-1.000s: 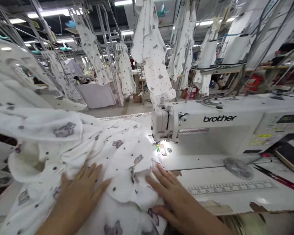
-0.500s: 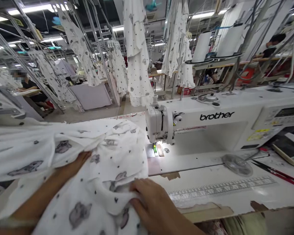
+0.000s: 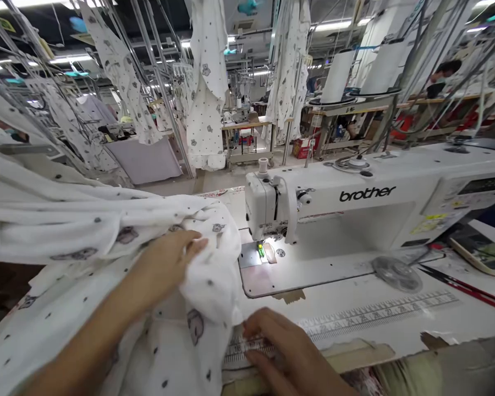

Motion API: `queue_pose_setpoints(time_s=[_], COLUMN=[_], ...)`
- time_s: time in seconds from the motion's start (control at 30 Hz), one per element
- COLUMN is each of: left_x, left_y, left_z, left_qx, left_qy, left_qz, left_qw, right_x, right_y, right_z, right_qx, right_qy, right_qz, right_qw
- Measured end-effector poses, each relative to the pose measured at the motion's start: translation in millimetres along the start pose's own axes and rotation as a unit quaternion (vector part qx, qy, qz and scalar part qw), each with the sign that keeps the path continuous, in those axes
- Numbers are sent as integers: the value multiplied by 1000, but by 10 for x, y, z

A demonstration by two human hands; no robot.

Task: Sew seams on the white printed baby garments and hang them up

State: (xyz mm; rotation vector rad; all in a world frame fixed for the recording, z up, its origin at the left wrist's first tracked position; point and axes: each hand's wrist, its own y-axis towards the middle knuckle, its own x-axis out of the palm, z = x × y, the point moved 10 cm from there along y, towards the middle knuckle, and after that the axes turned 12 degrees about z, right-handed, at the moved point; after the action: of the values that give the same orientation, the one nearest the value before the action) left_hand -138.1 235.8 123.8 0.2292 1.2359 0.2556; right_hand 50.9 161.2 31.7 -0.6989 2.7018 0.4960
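Beside the sewing machine (image 3: 313,203), left fingers (image 3: 190,245) grip printed cloth (image 3: 206,275); right fingers (image 3: 259,333) rest open.

One sewing machine (image 3: 355,203), one printed white cloth (image 3: 107,231), two thread cones (image 3: 338,77), two hands (image 3: 165,264).

Factory hall: ceiling tube lights (image 3: 332,25) above metal racks (image 3: 157,82) hung with printed garments (image 3: 204,82). Wooden tables (image 3: 247,124) stand on a pale floor (image 3: 214,179).

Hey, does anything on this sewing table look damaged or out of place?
Yes: the table's front edge is chipped, its white surface peeled to brown near the ruler tape. Brown tape patches the sewing machine bed's edge.
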Motion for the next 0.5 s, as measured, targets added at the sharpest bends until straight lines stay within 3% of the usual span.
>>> queue_pose_setpoints(time_s=[0.07,0.1,0.17,0.27,0.33,0.43,0.5], left_x=[-35,28,225,494,495,353,285], left_y=[-334,-494,-696,-758,-749,-747,-778], left_z=[518,700,781,291,-135,-598,-871], left_qx=[110,156,180,82,7,-64,-104], left_qy=[-9,-3,18,39,-6,-165,-200], left_qz=[57,51,3,-113,-151,-153,-145], left_qw=[992,986,983,989,989,972,963], right_x=[-48,-11,115,276,232,-75,-309], right_y=[96,138,212,273,279,211,89], right_z=[-134,-164,-153,-52,-45,-260,-470], right_qx=[-31,-43,-60,-71,-81,-140,-195], right_qy=[-71,-105,-176,-252,-266,-261,-258], right_qz=[30,33,30,7,14,86,135], right_qw=[997,993,982,965,960,951,936])
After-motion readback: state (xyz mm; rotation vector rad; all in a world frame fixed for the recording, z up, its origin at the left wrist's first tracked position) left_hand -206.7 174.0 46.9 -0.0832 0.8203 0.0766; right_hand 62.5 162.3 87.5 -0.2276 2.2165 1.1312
